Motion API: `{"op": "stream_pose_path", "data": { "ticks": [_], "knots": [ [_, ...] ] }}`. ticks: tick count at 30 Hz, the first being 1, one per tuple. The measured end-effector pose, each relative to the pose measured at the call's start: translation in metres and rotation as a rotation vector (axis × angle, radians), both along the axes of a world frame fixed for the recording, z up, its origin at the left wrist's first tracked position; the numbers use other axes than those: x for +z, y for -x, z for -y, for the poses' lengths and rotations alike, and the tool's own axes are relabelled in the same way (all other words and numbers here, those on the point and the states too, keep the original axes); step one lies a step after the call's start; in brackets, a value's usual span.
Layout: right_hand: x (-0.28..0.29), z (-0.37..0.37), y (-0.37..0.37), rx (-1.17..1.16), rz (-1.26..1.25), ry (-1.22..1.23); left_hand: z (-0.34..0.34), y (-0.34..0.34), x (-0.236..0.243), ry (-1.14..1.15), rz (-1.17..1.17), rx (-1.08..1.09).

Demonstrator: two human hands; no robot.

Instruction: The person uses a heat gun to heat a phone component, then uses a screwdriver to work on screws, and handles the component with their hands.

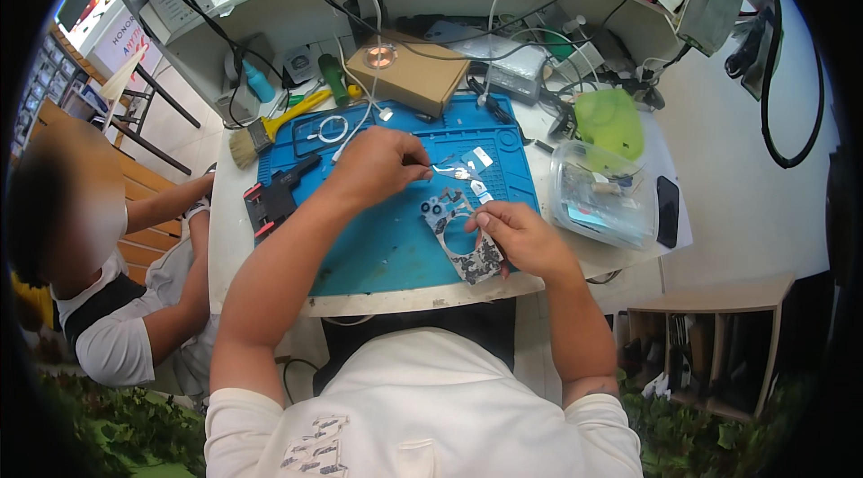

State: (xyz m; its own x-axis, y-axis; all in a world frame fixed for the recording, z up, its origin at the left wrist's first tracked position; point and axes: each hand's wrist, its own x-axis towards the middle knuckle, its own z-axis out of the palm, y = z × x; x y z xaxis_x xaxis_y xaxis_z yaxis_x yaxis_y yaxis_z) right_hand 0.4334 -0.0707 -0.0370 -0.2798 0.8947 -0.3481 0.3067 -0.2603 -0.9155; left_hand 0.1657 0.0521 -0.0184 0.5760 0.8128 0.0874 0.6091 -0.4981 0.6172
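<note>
Above the mat (378,253), a plate (484,261) is gripped by the right hand (524,238); the left hand's (382,163) hold cannot be told.

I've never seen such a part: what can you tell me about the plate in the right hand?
The plate is grey with dark patches, perhaps metal. It has a large round opening, with dark rings at its upper left. The right hand grips its right side over the blue mat; contact with the mat is unclear.
</note>
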Motion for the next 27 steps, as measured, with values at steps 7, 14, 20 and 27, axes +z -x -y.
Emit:
{"op": "stream_pose_path", "data": {
  "ticks": [7, 14, 20, 27],
  "knots": [
    [-0.007, -0.007, 0.019, 0.135, 0.17, -0.261, 0.009, 0.032, 0.002, -0.072, 0.057, 0.146],
    [-0.007, -0.025, 0.05, 0.248, 0.345, -0.353, 0.034, 0.081, -0.007, -0.065, 0.038, 0.209],
    [-0.003, -0.01, 0.058, 0.099, 0.701, -0.655, 0.068, 0.112, -0.008, 0.028, -0.032, 0.296],
    [-0.002, 0.0, 0.065, 0.177, 0.7, -0.873, 0.083, 0.123, -0.019, -0.046, -0.138, 0.257]
  ]
}}
